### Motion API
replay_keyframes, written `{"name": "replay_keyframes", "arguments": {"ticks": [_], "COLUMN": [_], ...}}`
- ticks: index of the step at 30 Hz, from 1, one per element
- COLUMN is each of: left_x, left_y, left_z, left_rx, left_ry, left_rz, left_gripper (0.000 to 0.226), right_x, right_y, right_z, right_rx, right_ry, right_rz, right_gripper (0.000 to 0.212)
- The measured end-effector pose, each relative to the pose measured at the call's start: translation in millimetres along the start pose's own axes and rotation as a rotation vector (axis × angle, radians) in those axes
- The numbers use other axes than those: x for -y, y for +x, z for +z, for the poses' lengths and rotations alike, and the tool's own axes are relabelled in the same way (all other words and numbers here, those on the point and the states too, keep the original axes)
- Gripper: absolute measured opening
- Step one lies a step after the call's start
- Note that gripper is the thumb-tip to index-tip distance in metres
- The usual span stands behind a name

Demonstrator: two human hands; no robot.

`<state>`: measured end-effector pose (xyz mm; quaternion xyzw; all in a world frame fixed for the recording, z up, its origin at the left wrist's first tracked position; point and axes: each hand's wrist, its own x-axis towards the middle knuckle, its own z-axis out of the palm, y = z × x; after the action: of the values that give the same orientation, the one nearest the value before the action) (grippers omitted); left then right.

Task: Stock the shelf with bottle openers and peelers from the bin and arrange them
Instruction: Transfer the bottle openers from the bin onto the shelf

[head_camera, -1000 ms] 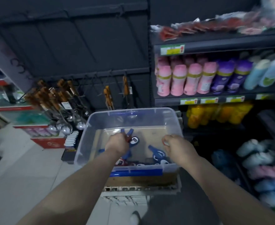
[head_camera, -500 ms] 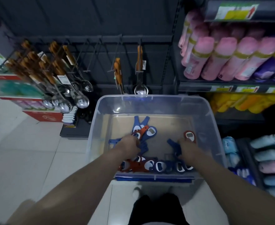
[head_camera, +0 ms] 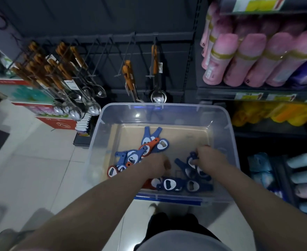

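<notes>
left hand (head_camera: pixel 157 164) fingers hidden, right hand (head_camera: pixel 209 160) pinching blue opener (head_camera: pixel 190 158)

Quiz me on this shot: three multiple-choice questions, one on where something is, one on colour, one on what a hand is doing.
1. Where are the openers? A on hooks; B in the bin; C on the floor.
2. Their colours? A blue and orange; B green and yellow; C black and white.
3. The right hand is: A outside the bin; B gripping a blue opener; C flat on a shelf.
Answers: 1 B, they lie on its bottom; 2 A, both colours show; 3 B, it curls round one.
</notes>
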<state>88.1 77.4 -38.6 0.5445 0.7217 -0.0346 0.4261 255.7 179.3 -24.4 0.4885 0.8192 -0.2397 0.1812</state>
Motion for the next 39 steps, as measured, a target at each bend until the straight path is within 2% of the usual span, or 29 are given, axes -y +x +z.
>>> {"name": "replay_keyframes", "arguments": {"ticks": [4,8,12,15,18,21,23,25,28,31,34,39], "left_x": [-27.9,-42.4,-43.1,-37.4,-26.8,-25.6,-38.4,-59.1,-107.1,-168.6,-233.6,-345.1], "left_y": [-0.8,1.5,-2.1,-8.1,-6.9,-0.2,4.1,11.7,20.9,25.0,22.6,16.6], "left_z": [12.9,18.1,18.8,18.3,-0.1,-28.6,-43.5,-51.6,-54.0,-44.4,-23.2,25.4], "left_rx": [0.159,0.155,0.160,0.075,-0.184,-0.452,-0.529,-0.549,-0.513,-0.469,-0.406,-0.277], "left_ry": [0.189,0.325,0.284,0.227,0.073,-0.221,-0.413,-0.486,-0.474,-0.392,-0.388,-0.319], "left_rz": [0.045,-0.006,-0.046,-0.073,-0.138,-0.120,-0.073,0.003,0.143,0.297,0.443,0.631], "left_gripper": [0.034,0.032,0.033,0.027,0.024,0.017,0.008,0.003,0.005,0.017,0.011,0.015], "right_x": [-1.6,-8.7,-11.0,-8.0,-5.8,-6.5,-11.8,-23.8,-53.8,-92.9,-134.2,-213.3], "right_y": [-9.9,-22.7,-25.7,-27.2,-31.4,-40.9,-51.3,-64.6,-92.9,-129.7,-170.1,-236.6], "right_z": [-19.3,-19.4,-15.6,-21.0,-28.7,-39.0,-48.2,-56.5,-63.4,-66.3,-69.4,-68.7], "right_rx": [-0.064,-0.168,-0.204,-0.200,-0.286,-0.445,-0.535,-0.608,-0.692,-0.770,-0.828,-0.947], "right_ry": [0.096,0.166,0.183,0.209,0.289,0.473,0.543,0.549,0.530,0.498,0.478,0.469], "right_rz": [-0.095,-0.222,-0.284,-0.283,-0.238,-0.182,-0.132,-0.036,0.118,0.269,0.452,0.663], "right_gripper": [0.024,0.016,0.019,0.018,0.024,0.024,0.018,0.018,0.021,0.021,0.028,0.024]}}
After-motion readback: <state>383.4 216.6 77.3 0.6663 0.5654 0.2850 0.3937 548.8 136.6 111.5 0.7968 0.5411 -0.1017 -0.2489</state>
